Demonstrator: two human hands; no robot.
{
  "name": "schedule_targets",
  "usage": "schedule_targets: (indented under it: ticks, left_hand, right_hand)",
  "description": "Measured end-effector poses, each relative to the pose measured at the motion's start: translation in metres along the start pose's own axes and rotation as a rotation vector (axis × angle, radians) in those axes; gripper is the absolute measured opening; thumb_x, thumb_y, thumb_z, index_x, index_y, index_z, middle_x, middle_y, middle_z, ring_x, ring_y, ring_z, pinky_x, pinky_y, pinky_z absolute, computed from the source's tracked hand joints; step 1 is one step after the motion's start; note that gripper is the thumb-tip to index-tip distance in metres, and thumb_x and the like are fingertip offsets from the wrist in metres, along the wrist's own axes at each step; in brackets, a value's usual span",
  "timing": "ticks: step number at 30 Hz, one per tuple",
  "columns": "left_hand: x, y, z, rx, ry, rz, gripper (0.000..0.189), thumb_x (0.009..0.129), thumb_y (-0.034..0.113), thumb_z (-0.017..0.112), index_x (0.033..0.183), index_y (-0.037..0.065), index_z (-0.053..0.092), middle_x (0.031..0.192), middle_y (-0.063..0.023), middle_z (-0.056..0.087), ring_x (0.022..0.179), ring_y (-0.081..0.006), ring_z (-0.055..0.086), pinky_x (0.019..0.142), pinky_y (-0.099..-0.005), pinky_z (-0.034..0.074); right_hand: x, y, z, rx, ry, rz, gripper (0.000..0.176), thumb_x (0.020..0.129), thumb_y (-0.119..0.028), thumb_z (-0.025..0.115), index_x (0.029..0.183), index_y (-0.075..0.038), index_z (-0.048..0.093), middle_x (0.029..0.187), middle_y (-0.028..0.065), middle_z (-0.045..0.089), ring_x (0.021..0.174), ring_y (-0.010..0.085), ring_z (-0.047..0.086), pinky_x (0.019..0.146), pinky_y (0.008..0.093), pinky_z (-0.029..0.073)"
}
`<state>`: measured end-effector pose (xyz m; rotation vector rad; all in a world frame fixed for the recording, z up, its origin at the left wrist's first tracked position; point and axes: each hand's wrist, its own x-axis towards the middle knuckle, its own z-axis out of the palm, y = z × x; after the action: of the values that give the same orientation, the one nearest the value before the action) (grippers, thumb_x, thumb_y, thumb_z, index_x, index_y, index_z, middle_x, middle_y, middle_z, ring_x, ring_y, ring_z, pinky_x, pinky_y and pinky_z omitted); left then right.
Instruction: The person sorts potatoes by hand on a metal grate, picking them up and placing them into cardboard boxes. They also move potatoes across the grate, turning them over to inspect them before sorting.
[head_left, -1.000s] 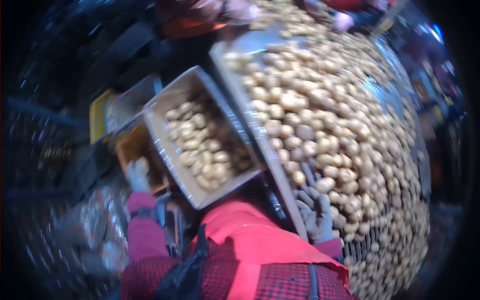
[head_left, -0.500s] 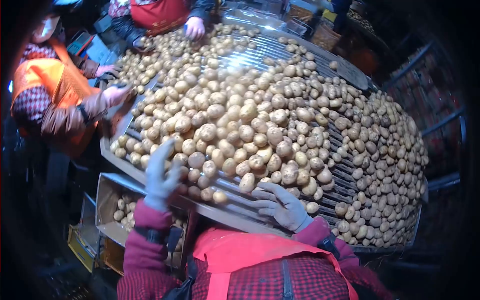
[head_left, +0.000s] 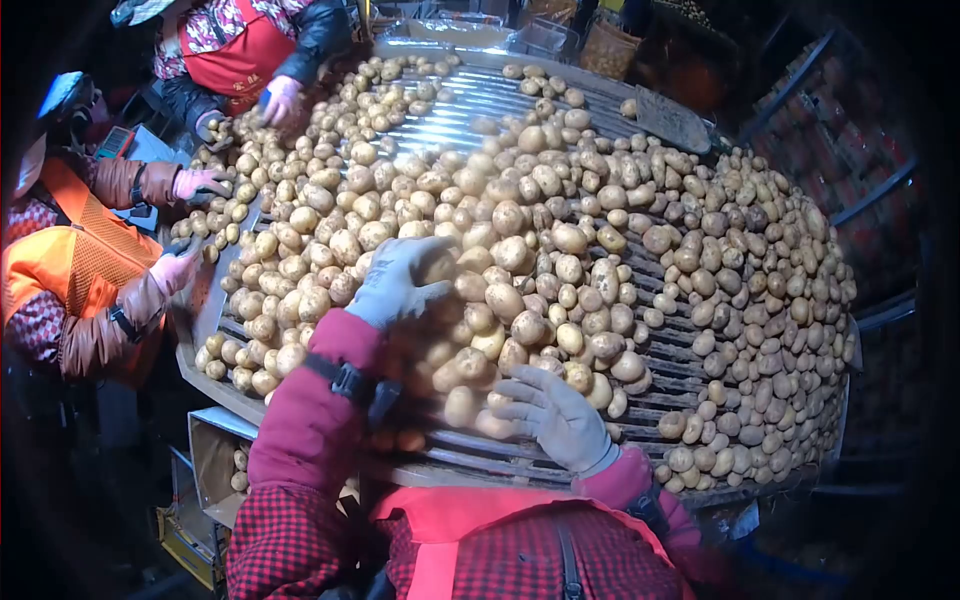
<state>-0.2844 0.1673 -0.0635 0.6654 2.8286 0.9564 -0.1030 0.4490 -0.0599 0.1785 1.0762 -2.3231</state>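
My left hand, in a grey glove, reaches over the potato pile. Its thumb and fingers are apart in a loose curve, with potatoes at the fingertips; no firm grip on one shows. Nearer my body, my right hand, gloved alike, is open with fingers spread over the slatted sorting table. Its fingertips lie beside several potatoes at the near edge of the pile. Some potatoes between my hands are blurred.
A co-worker in an orange vest and another in a red apron handle potatoes at the left and far left. A cardboard box with potatoes stands below the near left edge. A flat scoop-like object lies at the far right rim.
My left hand has moved from the near left edge up into the pile. My right hand stays low, slightly shifted. Potatoes near the front edge have rolled, and the view has turned.
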Motion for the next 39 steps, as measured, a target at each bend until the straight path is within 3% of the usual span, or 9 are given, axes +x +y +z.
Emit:
schedule_targets:
  ticks: [5,9,13,19,21,23,26,32,39]
  left_hand:
    - [-0.059,0.011,0.018,-1.008,0.422,-0.091,0.071,0.088,0.004,0.076,0.152,-0.001,0.045,0.148,-0.0151,0.053,0.130,-0.0219,0.057,0.113,-0.0356,0.045]
    - [-0.115,0.026,0.007,-1.326,0.689,-0.237,0.077,0.089,0.008,0.075,0.157,0.003,0.038,0.141,-0.0151,0.056,0.122,-0.0212,0.061,0.104,-0.0346,0.054]
    - [-0.199,0.022,0.009,-1.378,0.810,-0.382,0.077,0.094,0.042,0.068,0.157,0.009,0.040,0.137,-0.0153,0.060,0.119,-0.0239,0.062,0.098,-0.0353,0.055]
    - [-0.341,-0.012,0.021,-1.121,1.429,-0.611,0.050,0.110,0.037,0.048,0.156,0.017,0.041,0.121,-0.0082,0.065,0.087,-0.0158,0.065,0.062,-0.0254,0.053]
    - [-0.378,-0.011,0.031,-0.974,1.584,-0.766,0.052,0.109,0.041,0.046,0.153,0.013,0.045,0.122,-0.0100,0.064,0.082,-0.0153,0.066,0.062,-0.0237,0.052]
    - [-0.435,-0.020,0.043,-1.222,1.664,-0.760,0.051,0.104,0.019,0.054,0.154,0.012,0.044,0.129,-0.0116,0.061,0.094,-0.0174,0.066,0.072,-0.0275,0.057]
    - [-0.494,-0.015,0.101,-0.606,1.623,-0.967,0.079,0.084,-0.017,0.053,0.157,0.010,0.041,0.143,-0.0112,0.053,0.123,-0.0223,0.058,0.096,-0.0358,0.056]
    - [-0.512,0.026,0.121,-1.014,1.624,-0.803,0.051,0.108,0.030,0.053,0.157,0.017,0.042,0.129,-0.0049,0.062,0.100,-0.0122,0.064,0.074,-0.0257,0.054]
    - [-0.406,0.043,0.070,-1.170,1.286,-0.597,0.054,0.107,0.040,0.054,0.152,0.010,0.046,0.125,-0.0090,0.065,0.096,-0.0141,0.066,0.072,-0.0251,0.056]
  right_hand:
    - [0.008,-0.048,0.012,-0.172,0.069,-0.179,0.058,0.107,-0.027,0.051,0.152,0.006,0.036,0.137,0.0189,0.058,0.118,0.0263,0.063,0.098,0.0351,0.055]
    - [0.033,-0.074,0.013,-0.416,0.201,-0.340,0.055,0.106,-0.025,0.050,0.152,0.004,0.038,0.137,0.0172,0.058,0.118,0.0249,0.063,0.097,0.0330,0.054]
    - [0.061,-0.063,0.019,-0.548,0.212,-0.392,0.042,0.110,-0.019,0.044,0.145,0.005,0.051,0.137,0.0164,0.060,0.123,0.0236,0.061,0.104,0.0360,0.050]
    - [0.096,-0.018,-0.023,-0.845,0.287,-0.682,0.036,0.107,-0.006,0.047,0.139,0.008,0.053,0.135,0.0166,0.059,0.128,0.0258,0.055,0.113,0.0381,0.045]
    - [0.100,-0.015,-0.043,-0.879,0.240,-0.704,0.040,0.111,-0.014,0.045,0.145,0.007,0.049,0.138,0.0161,0.057,0.128,0.0244,0.055,0.112,0.0390,0.046]
    - [0.103,-0.015,-0.043,-0.945,0.273,-0.675,0.041,0.109,-0.011,0.046,0.146,0.007,0.048,0.142,0.0180,0.056,0.131,0.0260,0.054,0.113,0.0373,0.045]
    - [0.104,-0.018,-0.038,-0.906,0.193,-0.694,0.042,0.112,-0.013,0.038,0.149,0.005,0.046,0.148,0.0198,0.052,0.134,0.0282,0.052,0.114,0.0380,0.045]
    - [0.107,-0.027,-0.043,-1.221,0.271,-0.749,0.040,0.109,-0.013,0.046,0.144,0.006,0.053,0.144,0.0200,0.057,0.132,0.0291,0.056,0.112,0.0390,0.046]
    - [0.114,-0.023,-0.072,-1.080,0.262,-0.796,0.037,0.108,-0.010,0.048,0.141,0.005,0.055,0.141,0.0155,0.059,0.133,0.0255,0.053,0.113,0.0383,0.044]
